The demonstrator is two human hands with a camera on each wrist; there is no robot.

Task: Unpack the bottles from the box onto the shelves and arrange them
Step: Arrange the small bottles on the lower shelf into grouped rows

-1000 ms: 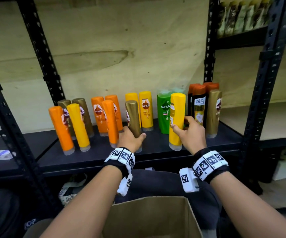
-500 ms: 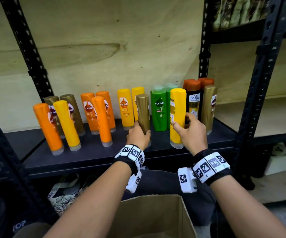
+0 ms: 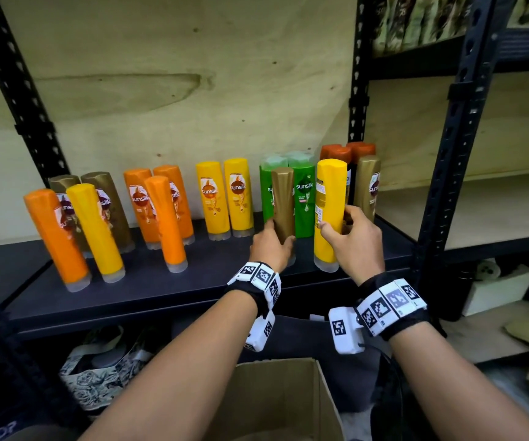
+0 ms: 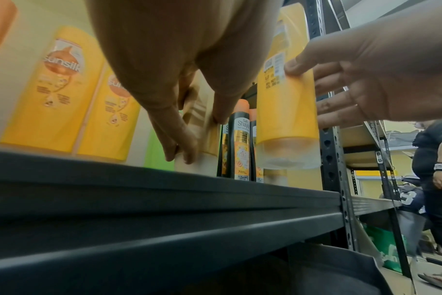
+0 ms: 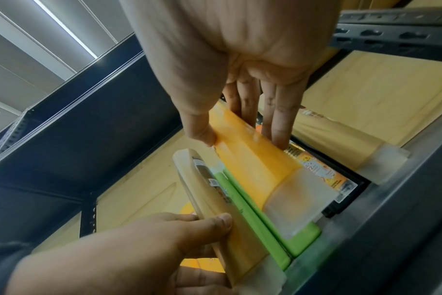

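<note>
Head view: gold bottle [image 3: 283, 205] gripped in left hand [image 3: 270, 248], now slid rightward along shelf [image 3: 161, 291] before green bottles [image 3: 304, 198]. Yellow bottle [image 3: 328, 214] pinched by right hand [image 3: 354, 241], base on shelf. Sorting underway, probably toward matching colours.

"sunsilk" on yellow bottles [image 3: 210, 198], green bottle [image 3: 304, 192], orange bottles [image 3: 139, 202], "Shayla" on black bottle [image 4: 241, 143]

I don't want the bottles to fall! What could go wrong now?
1. The left hand slides the gold bottle close past the green bottles; a bump might tip them.
2. The right hand holds the yellow bottle near the shelf edge; let go carelessly, it may drop.
3. The front bottles on the left are packed close, so one knock could topple several.
</note>
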